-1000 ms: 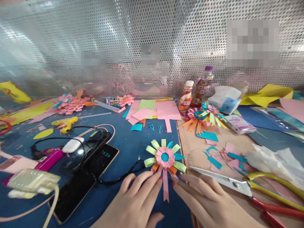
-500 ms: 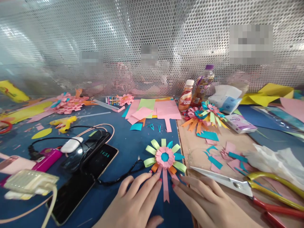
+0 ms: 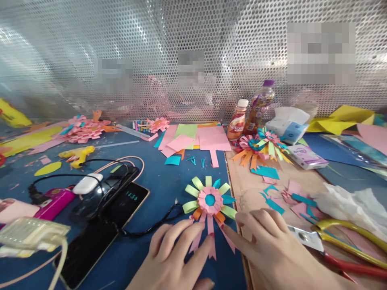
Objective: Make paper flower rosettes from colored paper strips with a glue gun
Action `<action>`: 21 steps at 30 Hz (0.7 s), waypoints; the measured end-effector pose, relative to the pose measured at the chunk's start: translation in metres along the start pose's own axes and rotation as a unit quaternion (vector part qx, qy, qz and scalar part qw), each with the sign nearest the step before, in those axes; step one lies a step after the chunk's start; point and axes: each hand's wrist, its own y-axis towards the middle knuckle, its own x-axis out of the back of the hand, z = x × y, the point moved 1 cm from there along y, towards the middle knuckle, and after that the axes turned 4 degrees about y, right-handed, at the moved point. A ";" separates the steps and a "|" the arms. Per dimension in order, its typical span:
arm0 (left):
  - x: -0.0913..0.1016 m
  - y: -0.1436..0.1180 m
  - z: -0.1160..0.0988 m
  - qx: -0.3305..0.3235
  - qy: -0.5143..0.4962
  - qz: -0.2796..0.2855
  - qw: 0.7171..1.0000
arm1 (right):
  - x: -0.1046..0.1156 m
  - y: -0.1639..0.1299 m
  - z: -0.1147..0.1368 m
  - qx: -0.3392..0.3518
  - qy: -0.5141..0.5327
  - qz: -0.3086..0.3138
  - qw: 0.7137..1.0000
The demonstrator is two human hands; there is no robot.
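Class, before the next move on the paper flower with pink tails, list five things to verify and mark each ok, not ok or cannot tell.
1. Pink, green and blue paper rosette lies flat on the blue mat: ok.
2. Left hand fingertips rest on the pink paper tails: ok.
3. Right hand touches the right tail: ok.
4. Yellow-handled scissors lie apart from both hands: not ok, right hand covers the blade.
5. Tails glued fast: cannot tell.
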 end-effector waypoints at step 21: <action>-0.006 0.007 -0.021 -0.008 0.025 0.008 1.000 | -0.003 -0.002 -0.004 0.006 0.017 -0.032 0.999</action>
